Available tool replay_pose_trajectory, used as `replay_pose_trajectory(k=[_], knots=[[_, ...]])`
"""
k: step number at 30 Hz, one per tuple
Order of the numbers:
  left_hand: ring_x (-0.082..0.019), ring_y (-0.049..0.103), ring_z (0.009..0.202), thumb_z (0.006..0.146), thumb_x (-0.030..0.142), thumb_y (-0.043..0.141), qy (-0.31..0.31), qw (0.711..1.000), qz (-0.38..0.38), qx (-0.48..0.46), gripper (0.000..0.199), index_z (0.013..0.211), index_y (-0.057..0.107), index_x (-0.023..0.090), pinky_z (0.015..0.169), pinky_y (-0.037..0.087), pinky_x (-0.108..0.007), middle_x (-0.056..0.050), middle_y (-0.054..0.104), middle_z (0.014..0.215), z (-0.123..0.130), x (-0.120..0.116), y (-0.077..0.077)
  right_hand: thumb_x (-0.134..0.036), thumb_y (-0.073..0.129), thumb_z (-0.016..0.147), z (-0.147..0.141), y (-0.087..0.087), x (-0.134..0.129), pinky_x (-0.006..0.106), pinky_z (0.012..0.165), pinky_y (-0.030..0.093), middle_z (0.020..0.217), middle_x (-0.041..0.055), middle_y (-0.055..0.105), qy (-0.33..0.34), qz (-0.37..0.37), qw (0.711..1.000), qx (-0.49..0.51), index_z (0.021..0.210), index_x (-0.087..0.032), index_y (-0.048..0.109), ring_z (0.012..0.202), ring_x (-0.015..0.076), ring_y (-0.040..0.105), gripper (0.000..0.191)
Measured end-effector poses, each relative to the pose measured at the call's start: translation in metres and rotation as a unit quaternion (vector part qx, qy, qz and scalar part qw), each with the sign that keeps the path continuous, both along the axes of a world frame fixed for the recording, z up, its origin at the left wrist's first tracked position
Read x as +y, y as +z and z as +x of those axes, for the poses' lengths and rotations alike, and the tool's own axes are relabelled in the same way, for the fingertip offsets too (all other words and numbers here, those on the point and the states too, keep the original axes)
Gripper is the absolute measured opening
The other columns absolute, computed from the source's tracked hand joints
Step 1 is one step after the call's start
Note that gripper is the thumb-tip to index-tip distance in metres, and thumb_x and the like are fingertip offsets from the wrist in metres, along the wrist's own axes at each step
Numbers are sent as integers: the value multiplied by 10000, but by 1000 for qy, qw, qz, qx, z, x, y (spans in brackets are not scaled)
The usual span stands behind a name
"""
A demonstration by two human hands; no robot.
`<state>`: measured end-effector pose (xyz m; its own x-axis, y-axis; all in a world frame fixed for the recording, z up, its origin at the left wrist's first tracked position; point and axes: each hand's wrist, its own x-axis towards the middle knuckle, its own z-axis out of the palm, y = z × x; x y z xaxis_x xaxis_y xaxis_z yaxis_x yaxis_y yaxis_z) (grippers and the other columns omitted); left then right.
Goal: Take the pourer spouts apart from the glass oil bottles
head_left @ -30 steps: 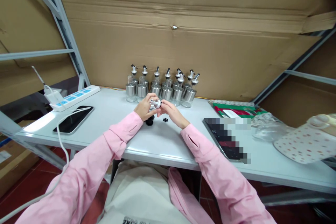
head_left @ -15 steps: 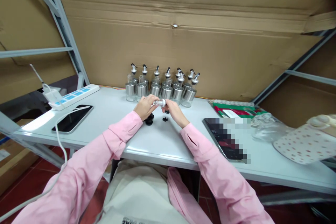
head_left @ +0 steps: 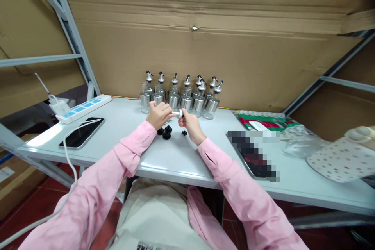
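Note:
Between my two hands is a small silver bottle pourer (head_left: 179, 114), held level above the table. The fingers of my left hand (head_left: 159, 115) are closed round its thin left end. My right hand (head_left: 191, 125) pinches the wider right end, and a dark part there is mostly covered by the fingers. On the table below lie several black caps (head_left: 166, 135) near my left hand. A small black toothed piece (head_left: 184, 133) lies beside my right hand. Behind both hands stand several glass bottles (head_left: 211, 106) with steel bands, some topped with silver-and-black pourers (head_left: 186, 81).
On the left, a white power strip (head_left: 88, 108) and a phone (head_left: 82, 133) with a white cable lie on the table (head_left: 175, 164). To the right are a partly blurred dark tablet (head_left: 249, 156), a green-and-red package (head_left: 263, 122) and a dotted pouch (head_left: 341, 158). Cardboard (head_left: 205, 54) closes off the back.
My left hand has shifted slightly left and up, uncovering more of the black caps. My right hand has turned a little and moved slightly left. The pourer stays between them.

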<state>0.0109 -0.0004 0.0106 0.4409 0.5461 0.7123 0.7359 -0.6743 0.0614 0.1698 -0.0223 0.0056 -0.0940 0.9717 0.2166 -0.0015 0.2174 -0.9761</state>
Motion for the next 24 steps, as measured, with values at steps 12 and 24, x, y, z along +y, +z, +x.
replay_pose_trajectory(k=[12,24], knots=[[-131,461,674,872,391,333,-35,962,-242,-124,411,572,471,148,811,275,-334,18,501,607,-17,12,19,-506,277,900,-12,0,3,268,655,363,643,32,567,-117,237,937,-228,642,-176,515,653,147,496,482],[-75,337,447,731,587,495,-157,831,-433,-313,506,473,387,165,516,311,-251,35,360,468,-24,29,9,-261,431,898,9,3,16,382,837,417,1010,105,609,-107,466,807,-346,1025,-182,572,964,230,517,206]])
